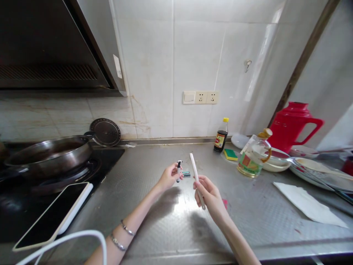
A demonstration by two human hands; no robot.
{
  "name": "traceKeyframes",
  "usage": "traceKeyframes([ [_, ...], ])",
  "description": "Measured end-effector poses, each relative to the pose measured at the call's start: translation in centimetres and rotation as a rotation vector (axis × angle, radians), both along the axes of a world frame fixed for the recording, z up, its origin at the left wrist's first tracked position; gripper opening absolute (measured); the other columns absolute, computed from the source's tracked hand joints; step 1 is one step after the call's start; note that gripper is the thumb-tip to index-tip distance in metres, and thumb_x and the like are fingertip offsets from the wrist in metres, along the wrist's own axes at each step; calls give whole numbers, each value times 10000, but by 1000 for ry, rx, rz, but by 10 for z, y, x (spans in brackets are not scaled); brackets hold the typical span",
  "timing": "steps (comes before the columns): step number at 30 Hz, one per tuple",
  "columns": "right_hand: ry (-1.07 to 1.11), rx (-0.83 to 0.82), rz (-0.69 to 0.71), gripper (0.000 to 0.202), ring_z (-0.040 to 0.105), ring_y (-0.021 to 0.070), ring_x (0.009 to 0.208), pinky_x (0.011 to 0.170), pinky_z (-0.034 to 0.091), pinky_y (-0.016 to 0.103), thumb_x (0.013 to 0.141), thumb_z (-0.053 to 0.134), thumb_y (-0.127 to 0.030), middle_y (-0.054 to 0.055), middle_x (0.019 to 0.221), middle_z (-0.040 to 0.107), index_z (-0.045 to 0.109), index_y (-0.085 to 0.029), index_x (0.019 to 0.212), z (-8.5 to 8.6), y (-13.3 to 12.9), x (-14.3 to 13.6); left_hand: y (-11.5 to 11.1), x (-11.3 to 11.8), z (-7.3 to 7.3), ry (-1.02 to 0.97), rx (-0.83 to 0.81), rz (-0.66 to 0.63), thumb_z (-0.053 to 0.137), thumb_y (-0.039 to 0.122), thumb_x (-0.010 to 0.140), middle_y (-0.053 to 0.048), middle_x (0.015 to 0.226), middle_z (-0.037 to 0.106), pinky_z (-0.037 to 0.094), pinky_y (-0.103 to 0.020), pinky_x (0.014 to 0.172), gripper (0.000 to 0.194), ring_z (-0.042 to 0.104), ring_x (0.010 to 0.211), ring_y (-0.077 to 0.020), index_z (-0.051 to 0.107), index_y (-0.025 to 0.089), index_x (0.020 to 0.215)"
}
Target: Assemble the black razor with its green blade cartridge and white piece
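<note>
Near the middle of the view, my left hand (168, 177) pinches a small black and grey tool (178, 172) held upright. To its right, my right hand (207, 192) grips a long, slim white handle-like object (194, 167) by its lower part, its upper end tilted to the left. The two held objects are apart. A small teal and black item (186, 174) lies on the steel counter (154, 162) just beyond my left fingertips. Something pink (225, 203) shows partly behind my right hand.
Left: a pan (52, 156) on the stove and a phone (52, 217) with a white cable (82, 233). Right: a sauce bottle (221, 137), sponge (231, 154), oil jug (251, 158), red thermos (289, 127), dishes (317, 176) and white paper (309, 202).
</note>
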State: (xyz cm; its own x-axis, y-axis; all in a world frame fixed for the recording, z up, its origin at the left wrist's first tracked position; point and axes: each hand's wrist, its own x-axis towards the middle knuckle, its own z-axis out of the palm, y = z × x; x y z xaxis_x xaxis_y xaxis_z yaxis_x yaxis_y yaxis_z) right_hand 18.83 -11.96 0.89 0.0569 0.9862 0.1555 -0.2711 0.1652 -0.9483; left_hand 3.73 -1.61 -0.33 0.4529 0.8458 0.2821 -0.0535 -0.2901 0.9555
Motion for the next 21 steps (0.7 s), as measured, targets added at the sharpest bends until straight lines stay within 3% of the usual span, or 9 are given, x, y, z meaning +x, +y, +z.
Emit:
traceKeyframes([
  [4,65,-27,55,367,250,2,269,275,124,135,732,596,-494,-70,555,514,483,-212,937,-5,-1,-12,2,0,-6,23,-11,-15,607,232,723,-23,720,622,453,-254,669,202,612,648,-126,509,151,880],
  [12,163,-215,100,392,164,14,353,312,76,122,708,603,-533,-116,482,330,490,-216,910,-12,-15,-30,0,2,-11,20,-23,-29,641,261,718,-49,745,626,459,-267,666,271,615,668,-147,532,143,936],
  [21,287,-239,155,395,106,13,368,329,31,133,677,634,-535,-123,474,264,484,-209,844,1,-18,-38,-3,6,-9,-22,-91,-10,678,257,668,-47,772,635,455,-247,622,332,615,655,-144,538,142,945],
])
